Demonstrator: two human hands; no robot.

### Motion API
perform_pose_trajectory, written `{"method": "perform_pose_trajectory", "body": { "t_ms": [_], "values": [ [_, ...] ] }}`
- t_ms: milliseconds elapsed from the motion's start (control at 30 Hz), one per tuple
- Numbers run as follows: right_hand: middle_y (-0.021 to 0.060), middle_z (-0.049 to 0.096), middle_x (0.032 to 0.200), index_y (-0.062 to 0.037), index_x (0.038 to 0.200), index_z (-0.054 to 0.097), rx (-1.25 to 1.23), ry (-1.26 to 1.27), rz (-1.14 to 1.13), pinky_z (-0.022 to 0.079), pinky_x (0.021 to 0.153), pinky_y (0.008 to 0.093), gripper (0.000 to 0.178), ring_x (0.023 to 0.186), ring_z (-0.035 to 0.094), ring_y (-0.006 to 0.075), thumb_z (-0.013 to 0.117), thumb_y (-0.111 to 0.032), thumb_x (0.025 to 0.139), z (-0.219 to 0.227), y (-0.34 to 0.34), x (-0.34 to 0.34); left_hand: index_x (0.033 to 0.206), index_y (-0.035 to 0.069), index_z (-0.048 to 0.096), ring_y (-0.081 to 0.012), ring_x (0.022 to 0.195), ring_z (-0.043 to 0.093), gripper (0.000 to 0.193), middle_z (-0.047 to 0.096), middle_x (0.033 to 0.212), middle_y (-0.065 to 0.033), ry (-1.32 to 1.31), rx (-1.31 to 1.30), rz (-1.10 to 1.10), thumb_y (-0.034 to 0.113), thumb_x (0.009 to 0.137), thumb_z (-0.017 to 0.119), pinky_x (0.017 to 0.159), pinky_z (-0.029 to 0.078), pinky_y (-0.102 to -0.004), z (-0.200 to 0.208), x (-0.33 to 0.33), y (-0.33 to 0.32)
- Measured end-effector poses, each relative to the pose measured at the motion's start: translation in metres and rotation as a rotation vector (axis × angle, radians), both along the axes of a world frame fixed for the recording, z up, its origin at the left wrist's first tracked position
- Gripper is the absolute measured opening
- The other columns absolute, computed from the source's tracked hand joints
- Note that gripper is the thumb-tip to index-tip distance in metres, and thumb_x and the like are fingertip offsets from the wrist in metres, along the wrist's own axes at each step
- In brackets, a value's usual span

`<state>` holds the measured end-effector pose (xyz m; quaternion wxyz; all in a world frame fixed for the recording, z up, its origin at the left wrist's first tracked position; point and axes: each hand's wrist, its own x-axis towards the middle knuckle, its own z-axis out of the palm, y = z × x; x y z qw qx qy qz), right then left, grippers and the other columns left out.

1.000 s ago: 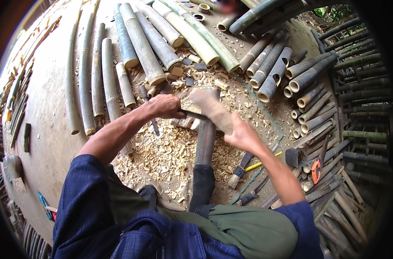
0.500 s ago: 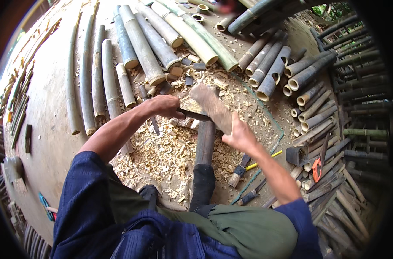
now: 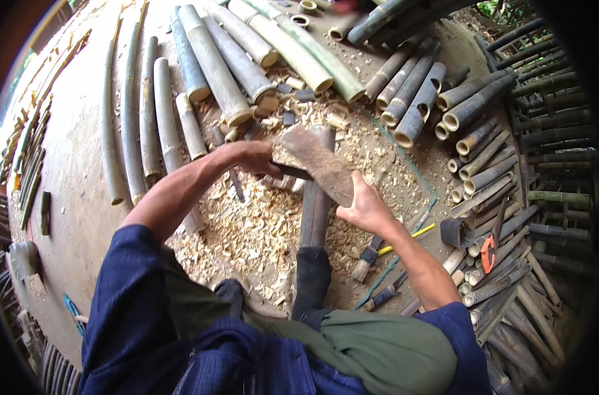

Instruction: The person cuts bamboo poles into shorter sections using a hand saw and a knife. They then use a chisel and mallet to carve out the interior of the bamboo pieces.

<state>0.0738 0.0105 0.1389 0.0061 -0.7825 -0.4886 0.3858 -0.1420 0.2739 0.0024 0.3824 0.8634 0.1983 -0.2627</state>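
My left hand is closed around a dark tool with a narrow blade; I cannot tell if it is a chisel or a knife. The blade lies across a dark bamboo pole that runs away from me along my right leg. My right hand grips one end of a flat, worn wooden block, shaped like a mallet. The block slants over the pole, its far part close above the blade, and hides the blade's tip. Whether block and blade touch is not visible.
Pale wood shavings cover the ground around the pole. Large bamboo poles lie ahead and left, shorter bamboo tubes on the right. Near my right knee are a brush, a yellow stick and an orange-handled tool.
The wooden block has shifted slightly left and toward the blade and looks less blurred. My left hand keeps hold of the blade, and the pole stays in place.
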Motion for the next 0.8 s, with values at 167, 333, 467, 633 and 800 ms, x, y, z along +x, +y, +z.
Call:
{"method": "perform_pose_trajectory", "body": {
  "t_ms": [167, 333, 467, 633, 800],
  "values": [
    [0.022, 0.07, 0.111, 0.0063, 0.145, 0.047, 0.302, 0.404, -0.223, 0.064, 0.079, 0.0405, 0.083, 0.096, 0.073, 0.0275, 0.084, -0.02, 0.075, 0.051, 0.009, 0.043, 0.096, 0.01, 0.084, -0.0175, 0.071, 0.068, 0.04, 0.076, 0.083, -0.0036, 0.309, -0.081, -0.097, 0.048, 0.086, 0.089, 0.061, 0.055, -0.0372, 0.014, -0.001, 0.016],
    [0.0176, 0.067, 0.103, 0.0069, 0.143, 0.048, 0.631, 1.132, -0.581, 0.066, 0.067, 0.0389, 0.075, 0.081, 0.072, 0.0232, 0.082, -0.027, 0.084, 0.084, -0.048, 0.056, 0.085, 0.006, 0.076, -0.0104, 0.06, 0.051, 0.025, 0.06, 0.07, 0.0002, 0.165, 0.422, -0.359, 0.028, 0.099, 0.076, 0.047, 0.042, -0.0286, 0.096, 0.052, 0.003],
    [0.0174, 0.069, 0.106, 0.009, 0.133, 0.055, 0.49, 0.848, -0.776, 0.067, 0.07, 0.04, 0.067, 0.089, 0.074, 0.0246, 0.079, -0.029, 0.084, 0.081, -0.086, 0.061, 0.087, 0.012, 0.058, -0.0099, 0.057, 0.037, 0.029, 0.043, 0.069, 0.0037, -0.202, 0.959, -0.258, 0.024, 0.113, 0.053, 0.046, 0.036, -0.0279, 0.121, 0.054, -0.023],
    [0.0152, 0.066, 0.093, 0.0057, 0.143, 0.047, 0.621, 0.973, -0.913, 0.065, 0.059, 0.0361, 0.075, 0.069, 0.071, 0.0226, 0.079, -0.03, 0.085, 0.054, -0.097, 0.035, 0.094, 0.012, 0.065, -0.0147, 0.059, 0.048, 0.021, 0.058, 0.076, -0.0012, -0.434, 0.728, 0.127, 0.031, 0.103, 0.067, 0.051, 0.043, -0.0365, 0.077, -0.034, -0.077],
    [0.0112, 0.069, 0.085, 0.0038, 0.127, 0.055, 0.338, 0.736, -0.848, 0.063, 0.06, 0.0343, 0.057, 0.064, 0.07, 0.0188, 0.081, -0.025, 0.086, 0.038, -0.108, 0.043, 0.105, 0.01, 0.062, -0.0255, 0.064, 0.068, 0.022, 0.067, 0.082, -0.0081, -0.248, 0.518, 0.162, 0.031, 0.101, 0.067, 0.055, 0.053, -0.0444, 0.039, -0.085, -0.132]
  ]
}}
